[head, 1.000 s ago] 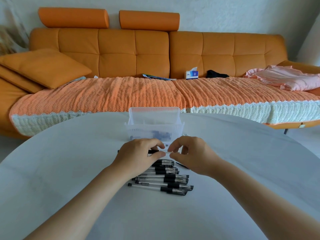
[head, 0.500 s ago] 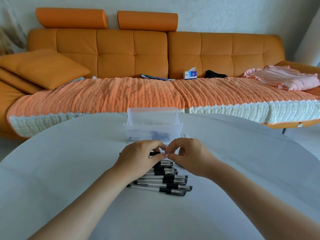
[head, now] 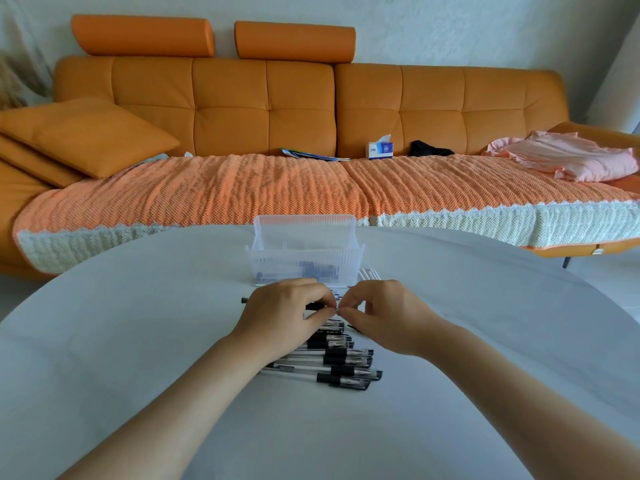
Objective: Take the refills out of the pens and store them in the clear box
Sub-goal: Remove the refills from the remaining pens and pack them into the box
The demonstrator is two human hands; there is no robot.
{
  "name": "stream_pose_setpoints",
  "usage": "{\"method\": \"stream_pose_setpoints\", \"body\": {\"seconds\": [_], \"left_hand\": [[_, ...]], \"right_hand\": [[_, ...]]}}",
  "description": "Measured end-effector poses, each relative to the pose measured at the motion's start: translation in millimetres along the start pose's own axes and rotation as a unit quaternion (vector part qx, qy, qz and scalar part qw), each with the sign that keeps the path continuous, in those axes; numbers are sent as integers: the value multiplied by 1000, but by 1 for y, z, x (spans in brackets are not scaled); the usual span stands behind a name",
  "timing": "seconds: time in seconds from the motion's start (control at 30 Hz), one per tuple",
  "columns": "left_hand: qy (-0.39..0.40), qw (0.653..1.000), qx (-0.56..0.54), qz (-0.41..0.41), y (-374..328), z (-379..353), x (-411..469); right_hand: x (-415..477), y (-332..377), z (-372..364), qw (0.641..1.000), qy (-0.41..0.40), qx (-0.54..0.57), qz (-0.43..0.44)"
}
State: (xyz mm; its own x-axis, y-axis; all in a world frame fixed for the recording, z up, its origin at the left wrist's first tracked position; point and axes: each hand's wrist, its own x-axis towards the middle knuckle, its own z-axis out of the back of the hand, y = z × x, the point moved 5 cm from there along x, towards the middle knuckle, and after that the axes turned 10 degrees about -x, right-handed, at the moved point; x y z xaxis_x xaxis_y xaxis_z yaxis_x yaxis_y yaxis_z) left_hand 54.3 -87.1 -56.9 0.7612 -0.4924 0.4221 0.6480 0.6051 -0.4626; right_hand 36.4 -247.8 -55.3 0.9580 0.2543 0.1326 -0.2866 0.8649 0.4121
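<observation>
Bright, soft, even daylight; source unseen. Faint, diffuse shadows on the white table (head: 138, 341). Wide-angle bowing bends the sofa (head: 263, 109) toward the edges. Front of the clear box (head: 304, 233) smeared, unreadable.

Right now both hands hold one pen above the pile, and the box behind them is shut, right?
No, the head view shows the box open, lid upright. Left hand and right hand do hold one pen above the pile.

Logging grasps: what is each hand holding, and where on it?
One pen: the left hand grips its barrel; the right hand pinches its right end, tip or refill, too small to tell.
</observation>
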Motion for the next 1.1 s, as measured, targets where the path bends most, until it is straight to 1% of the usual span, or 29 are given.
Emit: {"method": "stream_pose_setpoints", "body": {"seconds": [0.13,0.2,0.27,0.37,0.4,0.43,0.5,0.53,0.57,0.6,0.63,0.73,0.77,0.83,0.87,0.9,0.97,1.03,1.1], "left_hand": [[-10,1000,6,-25,-7,-2,2],[-22,999,10,-40,-14,-1,3],[-36,997,12,-59,-24,1,6],[-42,997,4,-58,-35,0,12],[-34,999,-5,-42,-36,-3,15],[-21,999,-20,-20,-36,-6,19],[16,997,-64,30,-33,-15,24],[33,994,-92,53,-33,-20,26],[44,990,-115,68,-33,-24,27],[48,988,-125,73,-35,-27,27],[46,989,-122,68,-38,-28,27],[27,998,-53,-6,-52,-30,27],[21,999,-33,-31,-57,-30,27],[19,999,-27,-40,-62,-33,27],[26,999,-35,-28,-62,-36,28],[40,998,-45,-10,-61,-39,28],[70,995,-68,33,-59,-46,29],[82,989,-98,69,-56,-50,30],[79,987,-115,84,-54,-51,30]], "right_hand": [[-8,2,4,1000,14,19,12],[-9,-2,4,997,23,76,-15],[-9,-8,6,986,29,151,-57],[-13,-14,13,975,29,204,-86],[-15,-16,15,977,21,196,-87],[-17,-18,19,983,3,164,-81],[-21,-21,27,997,-42,48,-43],[-24,-20,29,998,-57,-1,-23],[-26,-22,31,998,-64,-20,-14],[-27,-25,31,998,-60,-9,-19],[-29,-29,30,998,-47,24,-36],[-33,-41,27,981,9,165,-99],[-36,-43,27,973,23,198,-113],[-39,-47,28,965,37,226,-126],[-40,-49,29,968,34,212,-127],[-42,-51,31,977,24,175,-122],[-43,-53,35,995,-10,51,-88],[-44,-52,39,997,-50,-52,-40],[-45,-53,43,993,-81,-84,-15]]}}
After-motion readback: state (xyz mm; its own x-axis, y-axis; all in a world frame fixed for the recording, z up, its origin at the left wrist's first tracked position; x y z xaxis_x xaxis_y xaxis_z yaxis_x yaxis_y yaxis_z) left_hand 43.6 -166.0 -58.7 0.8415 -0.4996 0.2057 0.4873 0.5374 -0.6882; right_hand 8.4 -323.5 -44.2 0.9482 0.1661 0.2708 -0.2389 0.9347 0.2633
